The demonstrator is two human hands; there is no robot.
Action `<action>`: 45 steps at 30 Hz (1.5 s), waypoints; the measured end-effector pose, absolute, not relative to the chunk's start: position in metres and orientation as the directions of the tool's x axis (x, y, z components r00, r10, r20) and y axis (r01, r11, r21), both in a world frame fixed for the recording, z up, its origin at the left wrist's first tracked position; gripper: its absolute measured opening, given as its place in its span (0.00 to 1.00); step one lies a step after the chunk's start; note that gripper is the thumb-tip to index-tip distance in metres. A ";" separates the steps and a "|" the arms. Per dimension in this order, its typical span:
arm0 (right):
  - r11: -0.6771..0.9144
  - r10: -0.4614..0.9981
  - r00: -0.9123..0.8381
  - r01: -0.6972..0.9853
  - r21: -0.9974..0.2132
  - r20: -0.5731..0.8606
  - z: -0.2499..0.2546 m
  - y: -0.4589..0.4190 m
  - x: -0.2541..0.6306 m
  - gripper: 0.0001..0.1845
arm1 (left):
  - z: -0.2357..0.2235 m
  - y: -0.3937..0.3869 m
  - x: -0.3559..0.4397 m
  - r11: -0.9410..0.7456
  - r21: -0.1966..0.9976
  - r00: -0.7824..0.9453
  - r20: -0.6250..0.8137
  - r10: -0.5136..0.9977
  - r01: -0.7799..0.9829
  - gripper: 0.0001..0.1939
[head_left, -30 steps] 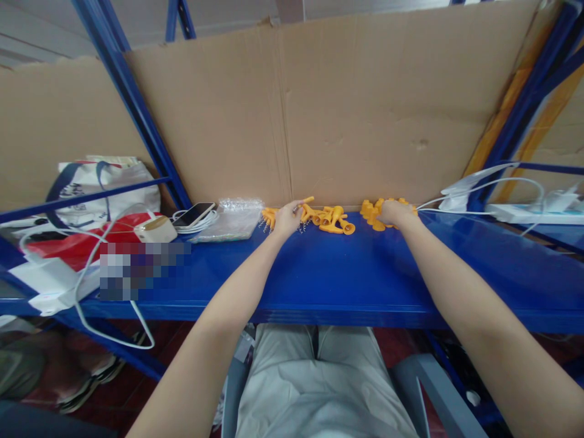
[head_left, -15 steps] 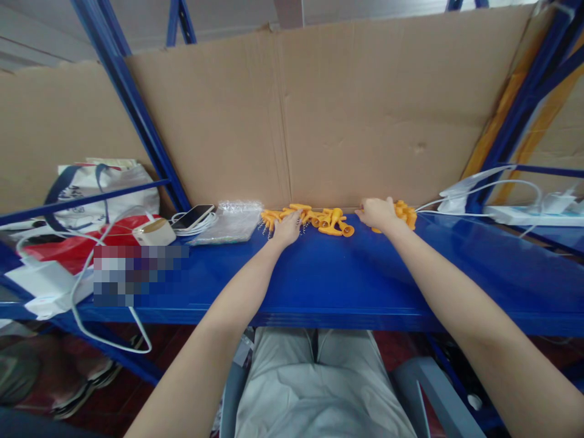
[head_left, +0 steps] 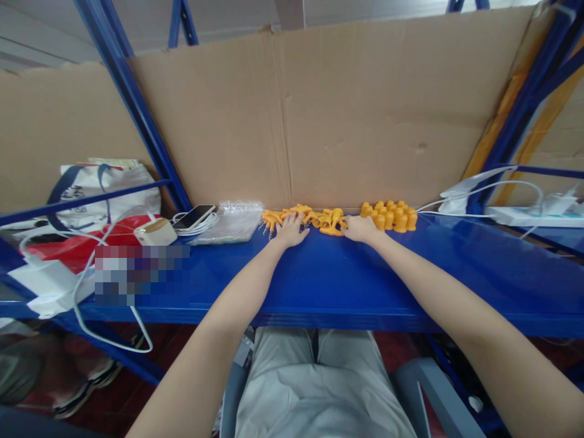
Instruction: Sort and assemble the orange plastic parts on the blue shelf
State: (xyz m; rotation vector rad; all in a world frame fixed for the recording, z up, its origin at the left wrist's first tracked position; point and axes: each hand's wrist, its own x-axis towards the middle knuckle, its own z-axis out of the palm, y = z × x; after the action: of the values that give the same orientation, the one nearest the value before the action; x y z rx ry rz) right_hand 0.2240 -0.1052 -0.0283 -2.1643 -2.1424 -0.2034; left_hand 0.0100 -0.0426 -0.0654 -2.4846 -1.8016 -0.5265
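Blue metal bench (head_left: pixel 328 277), both hands at its far edge, upright brown cardboard panel (head_left: pixel 374 115) behind. Key relation: an orange plastic piece with a rounded bar (head_left: pixel 331 232) lies between the hands, immediately left of the right hand (head_left: pixel 362 229), whose fingertips meet its right end; the left hand (head_left: pixel 290 232) is farther off. The bar's long axis runs roughly sideways, from one hand toward the other. Right hand: fingers drawn in, narrow; cannot tell whether they have closed on the piece. Left hand: palm down, fingers wide apart, tips against orange plastic corkscrews with metal spirals (head_left: pixel 272 218); no hold visible. More orange plastic pieces with hollow flared ends (head_left: pixel 336 215) heaped just beyond the bar, between the hands. Right of the right hand, near: close rows of orange plastic cups (head_left: pixel 398 218), upright. Left of the left hand: flat clear plastic packet (head_left: pixel 238 221). Versus half a second earlier: right hand was over the cups, now shifted left to the heap, cups uncovered; left hand's place about the same, its thumb now standing out rightward.
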 end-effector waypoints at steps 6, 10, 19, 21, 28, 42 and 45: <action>-0.037 0.961 0.026 0.999 0.035 0.276 -0.024 -0.106 0.233 0.22 | -0.065 -0.045 0.012 -0.316 0.159 0.271 0.253 0.929 0.935 0.31; -0.019 0.924 -0.015 0.996 0.086 0.382 -0.020 -0.111 0.235 0.22 | -0.066 -0.044 0.012 -0.327 0.186 0.268 0.281 0.921 0.927 0.31; 0.017 0.823 -0.100 0.988 0.152 0.559 -0.019 -0.107 0.249 0.25 | -0.065 -0.046 0.013 -0.356 0.184 0.289 0.312 0.905 0.916 0.29; 0.031 0.796 -0.110 0.989 0.142 0.595 -0.019 -0.106 0.251 0.26 | -0.066 -0.046 0.012 -0.380 0.182 0.303 0.346 0.888 0.907 0.27; 0.089 0.778 -0.156 0.986 0.139 0.608 -0.015 -0.108 0.244 0.25 | -0.062 -0.051 0.016 -0.462 0.131 0.352 0.479 0.804 0.877 0.28; 0.466 0.622 -0.464 0.867 0.178 0.631 -0.034 -0.092 0.239 0.25 | -0.052 -0.068 0.037 -0.682 -0.030 0.553 0.613 0.565 0.730 0.25; 0.484 0.629 -0.480 0.857 0.175 0.611 -0.037 -0.093 0.238 0.24 | -0.052 -0.066 0.034 -0.664 -0.029 0.528 0.632 0.567 0.747 0.21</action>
State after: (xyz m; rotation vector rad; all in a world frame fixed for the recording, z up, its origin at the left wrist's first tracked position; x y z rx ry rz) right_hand 0.2382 -0.0927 -0.0366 -1.2293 -2.2623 -0.6470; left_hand 0.0337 -0.0657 -0.0518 -2.4738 -1.0965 -0.8641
